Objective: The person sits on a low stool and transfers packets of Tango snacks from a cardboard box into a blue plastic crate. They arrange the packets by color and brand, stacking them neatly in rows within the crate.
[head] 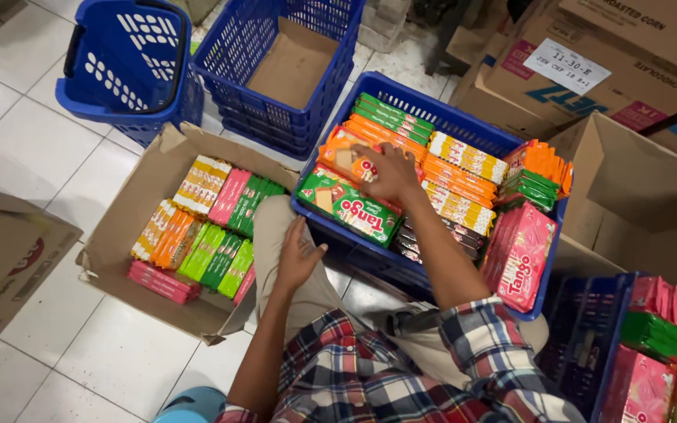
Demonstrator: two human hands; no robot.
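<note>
My right hand (391,174) reaches into a blue crate (401,84) and grips a large orange wafer pack (341,153) lying on top of the stock. Beside it lies a large green wafer pack (346,205), and rows of orange, green and yellow packs fill the crate behind them. A large pink pack (520,254) leans at the crate's right end. My left hand (299,254) rests flat on my knee with its fingers apart and holds nothing. An open cardboard box (131,211) to the left of my knee holds yellow, orange, green and pink packs.
Two blue baskets (127,63) (237,55) stand at the back, one lined with cardboard. An open carton (644,188) and stacked cartons are on the right. Another blue crate (589,345) with pink and green packs sits at the lower right. A carton (9,258) is at the left.
</note>
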